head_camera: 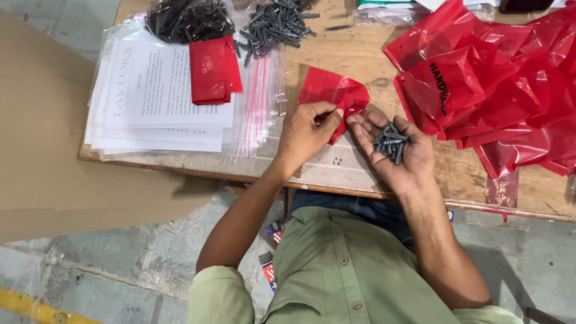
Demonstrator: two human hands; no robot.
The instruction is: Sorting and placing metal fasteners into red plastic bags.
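Worn wooden bench: grey screw heap at back; paper stack left of it, red bags right.

Worn wooden table, grey stone-slab floor, brown cardboard sheet, daylight

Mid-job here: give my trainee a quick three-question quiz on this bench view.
1. True or false: the right hand is empty.
2. What does the left hand pinch? A) small red bag B) printed sheet C) zip bag
3. Which side of the table holds the heap of red bags: the person's left or right?

Key: 1 false, its palm cups dark screws; 2 A; 3 right.
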